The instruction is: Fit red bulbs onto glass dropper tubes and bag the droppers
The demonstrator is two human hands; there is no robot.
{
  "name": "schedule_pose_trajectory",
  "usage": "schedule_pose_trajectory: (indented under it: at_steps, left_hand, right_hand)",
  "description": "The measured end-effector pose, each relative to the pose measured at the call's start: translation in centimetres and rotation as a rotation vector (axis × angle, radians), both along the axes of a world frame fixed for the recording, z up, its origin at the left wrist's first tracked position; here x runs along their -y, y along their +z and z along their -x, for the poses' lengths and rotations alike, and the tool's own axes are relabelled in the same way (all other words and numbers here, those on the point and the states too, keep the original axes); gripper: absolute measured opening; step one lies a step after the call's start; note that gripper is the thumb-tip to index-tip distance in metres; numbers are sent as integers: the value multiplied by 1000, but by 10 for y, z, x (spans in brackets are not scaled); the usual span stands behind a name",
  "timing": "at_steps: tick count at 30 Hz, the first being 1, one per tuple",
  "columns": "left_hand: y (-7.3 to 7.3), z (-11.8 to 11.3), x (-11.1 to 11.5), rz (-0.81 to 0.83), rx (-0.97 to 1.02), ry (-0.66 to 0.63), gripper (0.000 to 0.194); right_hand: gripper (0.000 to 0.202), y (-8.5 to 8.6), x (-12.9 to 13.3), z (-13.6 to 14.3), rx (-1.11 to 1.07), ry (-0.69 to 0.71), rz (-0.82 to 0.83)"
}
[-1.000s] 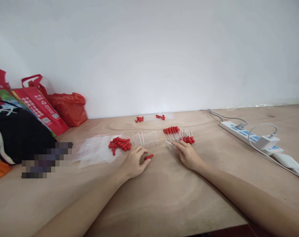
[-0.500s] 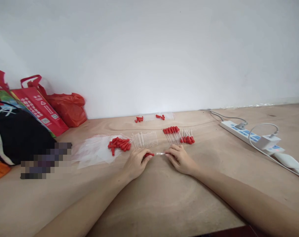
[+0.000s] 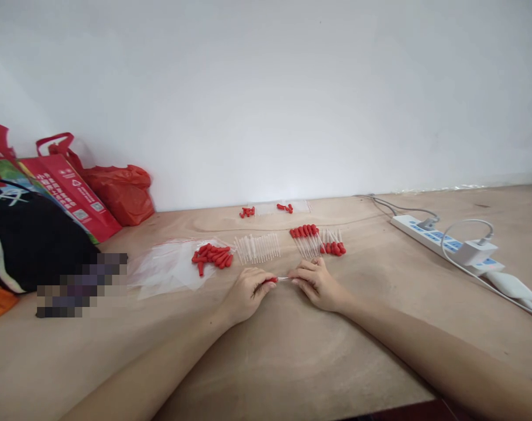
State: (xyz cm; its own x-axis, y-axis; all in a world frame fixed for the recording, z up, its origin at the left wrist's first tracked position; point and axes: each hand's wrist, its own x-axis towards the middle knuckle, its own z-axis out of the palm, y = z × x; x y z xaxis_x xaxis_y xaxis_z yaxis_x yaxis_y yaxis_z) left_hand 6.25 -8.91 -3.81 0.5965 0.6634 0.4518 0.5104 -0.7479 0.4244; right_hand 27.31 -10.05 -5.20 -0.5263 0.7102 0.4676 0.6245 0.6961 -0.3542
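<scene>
I am pinching a red rubber bulb (image 3: 271, 279) between the thumb and fingers of my left hand (image 3: 247, 293), with its mouth pointing toward my right. My right hand (image 3: 319, 286) is gripping a clear dropper tube (image 3: 284, 278), fingers closed around it, and its bare end is pointing at the bulb. Bulb and tube are lining up in the narrow gap between my hands, low over the middle of the surface (image 3: 266, 362); the tube's tip seems to be meeting the bulb's mouth, though it is too small to be sure.

Just beyond my left hand, a pile of red bulbs (image 3: 210, 255) is lying on the right edge of some flat clear plastic bags (image 3: 164, 272). A row of loose tubes (image 3: 259, 248) is lying to the right of that pile. Beyond my right hand, one group of capped droppers (image 3: 306, 232) is resting with its bulbs facing the wall (image 3: 292, 105), and a second group of droppers (image 3: 335, 249) beside it is resting with its bulbs facing me. Farther right, a white power strip (image 3: 428, 236) is holding plugs.
</scene>
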Motion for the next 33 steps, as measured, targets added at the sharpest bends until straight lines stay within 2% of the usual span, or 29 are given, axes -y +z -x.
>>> schedule_pose_trajectory:
  at_steps: [6, 13, 22, 33]
  left_hand:
    - [2, 0, 2, -14, 1, -21, 18]
    - [-1, 0, 2, -55, -42, -38, 22]
    - [-3, 1, 1, -100, -64, -105, 26]
    - [-4, -1, 3, -170, -101, -119, 22]
  right_hand:
    - [23, 2, -1, -2, 44, 4, -21]
    - [22, 4, 0, -2, 137, -14, -113]
    - [23, 7, 2, 2, 228, 27, -220]
    - [23, 9, 5, 12, 213, 17, -29]
